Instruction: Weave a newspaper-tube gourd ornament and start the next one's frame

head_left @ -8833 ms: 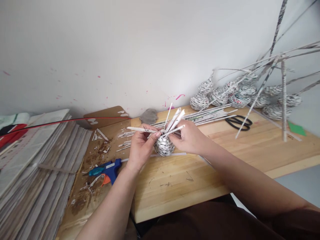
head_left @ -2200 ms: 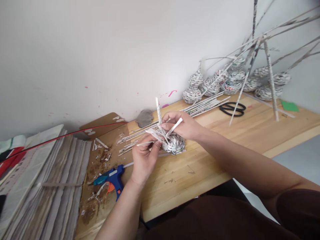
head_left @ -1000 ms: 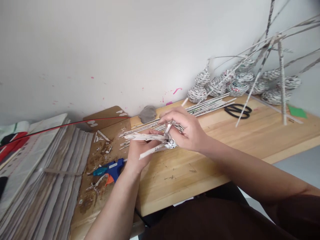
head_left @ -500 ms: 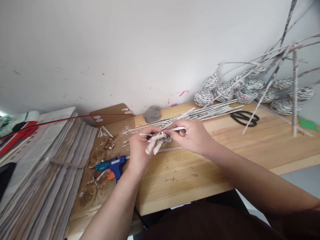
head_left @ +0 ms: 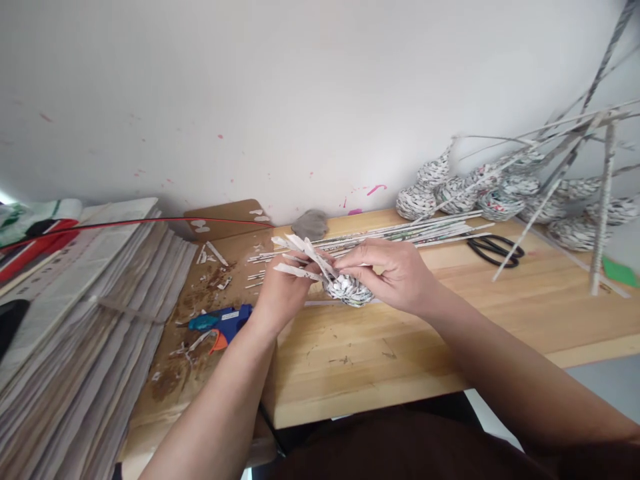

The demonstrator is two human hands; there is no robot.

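A small round piece woven from rolled newspaper [head_left: 353, 291] is held between my hands above the wooden table. Several flattened paper strip ends [head_left: 295, 248] stick out of its left side. My left hand [head_left: 286, 283] is closed around its far left side, among those strips; some of its fingers are hidden. My right hand [head_left: 390, 273] pinches at the top of the piece, thumb and forefinger together where the strips meet the weave. Behind the hands lies a bundle of thin rolled paper sticks [head_left: 425, 228].
A blue glue gun [head_left: 233, 322] lies on stained cardboard [head_left: 165, 373] at left, beside a thick newspaper stack [head_left: 95, 333]. Black-handled scissors [head_left: 495, 251] lie at right. Several woven paper gourd shapes [head_left: 416, 202] stand along the wall, with long paper sticks [head_left: 603, 207] jutting up. A grey cloth-like lump [head_left: 310, 224] sits behind.
The woven piece has turned, so its round body now faces me and the strip ends point up and left instead of towards me. The camera view has shifted slightly.
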